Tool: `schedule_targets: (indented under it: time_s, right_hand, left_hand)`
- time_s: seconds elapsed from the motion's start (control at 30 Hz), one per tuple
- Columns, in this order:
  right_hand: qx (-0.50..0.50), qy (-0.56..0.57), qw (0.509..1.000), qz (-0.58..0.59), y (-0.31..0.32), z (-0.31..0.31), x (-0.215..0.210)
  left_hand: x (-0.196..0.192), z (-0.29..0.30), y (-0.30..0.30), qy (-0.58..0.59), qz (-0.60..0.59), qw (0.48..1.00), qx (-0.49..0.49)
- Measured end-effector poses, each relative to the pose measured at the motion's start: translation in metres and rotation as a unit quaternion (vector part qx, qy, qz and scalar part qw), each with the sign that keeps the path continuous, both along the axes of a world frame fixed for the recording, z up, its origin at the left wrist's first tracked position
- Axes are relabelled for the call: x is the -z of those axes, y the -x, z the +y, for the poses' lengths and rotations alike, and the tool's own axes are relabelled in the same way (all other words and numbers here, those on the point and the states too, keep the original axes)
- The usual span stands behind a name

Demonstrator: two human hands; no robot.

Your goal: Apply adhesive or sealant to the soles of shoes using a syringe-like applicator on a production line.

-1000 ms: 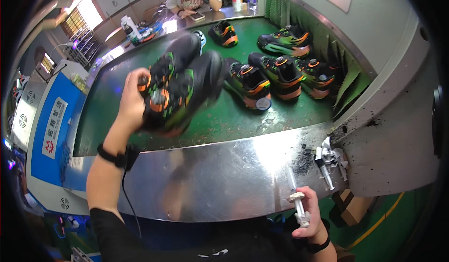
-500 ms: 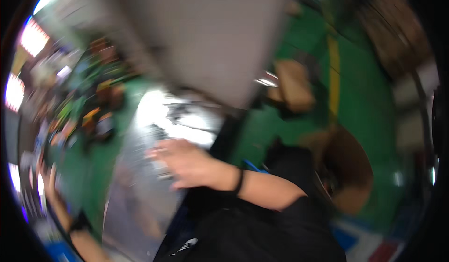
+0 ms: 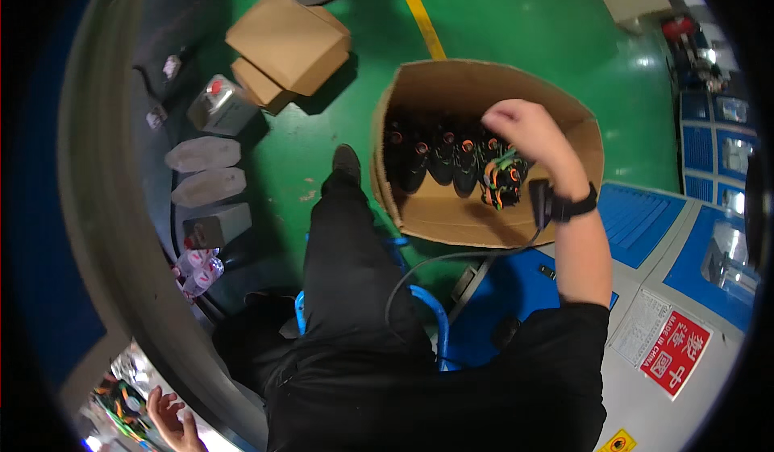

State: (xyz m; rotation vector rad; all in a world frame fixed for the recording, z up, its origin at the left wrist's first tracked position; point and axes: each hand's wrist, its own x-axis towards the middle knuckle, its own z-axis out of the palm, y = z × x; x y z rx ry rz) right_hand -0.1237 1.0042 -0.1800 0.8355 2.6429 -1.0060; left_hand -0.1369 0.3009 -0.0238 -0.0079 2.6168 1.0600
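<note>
We look down on a green floor [image 3: 637,121] that runs from 11 to 2 o'clock; a white-and-blue machine housing [image 3: 641,234] spreads from 3 to 5 o'clock; a large open cardboard carton [image 3: 439,230] stands toward 2 o'clock, and a smaller cardboard box [image 3: 286,45] at 11; a metal can [image 3: 222,109] sits toward 10 o'clock.

Inside the large carton we see black sneakers [image 3: 442,166] with orange accents, lined up side by side, and at their right end a brighter orange-and-green sneaker [image 3: 504,186]; more multicoloured sneakers [image 3: 121,408] show near 8 o'clock, cut by the rim.

Our right hand [image 3: 524,129] is over the carton, above the brighter sneaker, fingers curled inward; we cannot tell whether the fingertips meet or touch anything; our left hand [image 3: 172,420], between 7 and 8 o'clock, is beside the multicoloured sneakers with its fingers apart; a black wrist device [image 3: 544,204] with a cable sits on our right wrist.
</note>
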Motion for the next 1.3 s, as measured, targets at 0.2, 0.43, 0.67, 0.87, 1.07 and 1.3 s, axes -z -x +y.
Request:
schedule_targets:
  time_s: [0.2,0.43,0.67,0.87,1.07,1.3]
  right_hand:
    - [0.408,0.143,0.880,-0.196,-0.185,0.185,0.254]
    - [0.400,0.170,0.856,-0.282,-0.315,0.150,0.461]
    - [0.420,-0.125,0.855,-0.277,-0.286,0.088,0.506]
    - [0.499,0.099,0.846,-0.161,-0.262,0.085,0.458]
    - [0.548,0.246,0.784,-0.157,-0.198,0.093,0.331]
    - [0.159,0.341,0.926,-0.040,-0.095,0.041,0.147]
  left_hand:
    - [0.084,0.051,0.064,0.078,-0.139,0.987,0.015]
    - [0.128,-0.019,0.114,0.206,-0.264,0.938,0.095]
    - [0.127,-0.001,0.143,0.143,-0.359,0.895,-0.225]
    - [0.121,0.039,0.158,0.284,-0.380,0.876,0.087]
    - [0.107,0.071,0.125,0.166,-0.334,0.920,0.118]
    - [0.030,0.108,0.047,0.164,-0.085,0.975,0.121]
